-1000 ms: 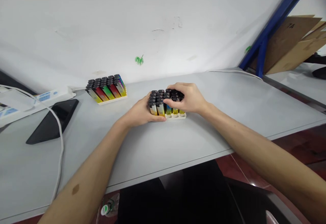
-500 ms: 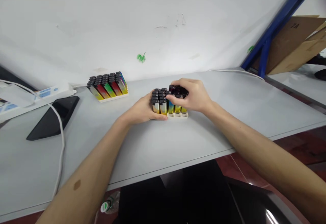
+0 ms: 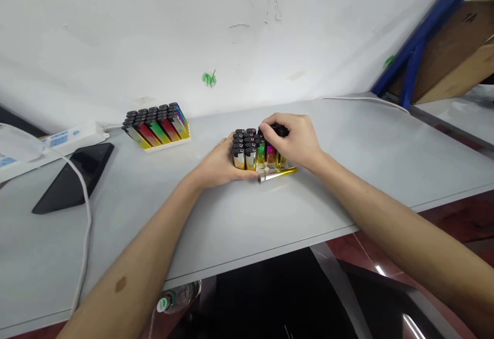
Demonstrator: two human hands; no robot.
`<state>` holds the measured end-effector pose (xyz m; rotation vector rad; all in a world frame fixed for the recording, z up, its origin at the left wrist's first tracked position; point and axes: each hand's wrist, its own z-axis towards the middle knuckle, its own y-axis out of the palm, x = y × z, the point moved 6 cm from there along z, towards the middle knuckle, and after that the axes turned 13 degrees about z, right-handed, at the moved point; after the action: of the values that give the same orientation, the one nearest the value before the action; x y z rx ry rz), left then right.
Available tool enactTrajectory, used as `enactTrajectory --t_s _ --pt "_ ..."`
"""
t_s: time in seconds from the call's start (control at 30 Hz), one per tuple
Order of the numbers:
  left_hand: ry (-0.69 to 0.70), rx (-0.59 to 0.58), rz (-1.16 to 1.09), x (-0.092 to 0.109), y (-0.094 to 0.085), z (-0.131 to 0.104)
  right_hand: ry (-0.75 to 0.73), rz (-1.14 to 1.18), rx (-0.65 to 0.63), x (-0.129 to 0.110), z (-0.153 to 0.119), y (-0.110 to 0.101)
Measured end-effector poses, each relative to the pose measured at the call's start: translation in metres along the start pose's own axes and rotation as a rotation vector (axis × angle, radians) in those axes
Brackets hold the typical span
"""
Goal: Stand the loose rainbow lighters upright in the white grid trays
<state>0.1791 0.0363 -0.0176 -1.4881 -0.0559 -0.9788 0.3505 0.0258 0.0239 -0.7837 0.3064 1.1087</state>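
Observation:
My left hand (image 3: 221,166) is wrapped round the left end of a white tray (image 3: 266,167) holding upright lighters, its thumb along the front. Silver-and-yellow lighters (image 3: 245,159) with black tops stand in the columns beside that hand. My right hand (image 3: 295,138) is closed over the black tops at the right end, thumb and fingers pinching a lighter there; its palm hides most of them. Green and magenta lighters (image 3: 266,153) show below the thumb. A shiny silver-and-yellow slim piece (image 3: 277,174), perhaps a lighter, lies slanted along the tray's front edge.
Another tray of colourful lighters (image 3: 157,127) stands left by the wall. Further left lie a black phone (image 3: 73,177), a power strip (image 3: 73,141) and a white cable (image 3: 89,215). A blue metal frame (image 3: 417,61) and cardboard boxes (image 3: 455,56) are at right.
The slim shiny piece now lies at the tray's front, and green and magenta lighters show where blue and yellow ones did. My right hand has shifted slightly; my left still grips the tray.

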Motion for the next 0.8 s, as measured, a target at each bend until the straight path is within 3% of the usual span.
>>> enactTrajectory --t_s 0.23,0.47,0.67,0.8 --pt "-0.008 0.008 -0.059 -0.002 0.003 0.002 -0.018 0.010 0.030 0.002 -0.002 -0.003" --pt "-0.050 0.026 -0.396 0.004 0.014 0.000 -0.019 0.009 0.004 0.004 -0.005 -0.002" --pt "-0.070 -0.003 -0.434 0.004 0.020 0.006 -0.055 -0.022 -0.066 0.006 -0.005 -0.001" --pt "-0.069 0.034 -0.264 0.002 0.004 0.008 -0.096 -0.008 -0.093 0.006 -0.004 -0.001"
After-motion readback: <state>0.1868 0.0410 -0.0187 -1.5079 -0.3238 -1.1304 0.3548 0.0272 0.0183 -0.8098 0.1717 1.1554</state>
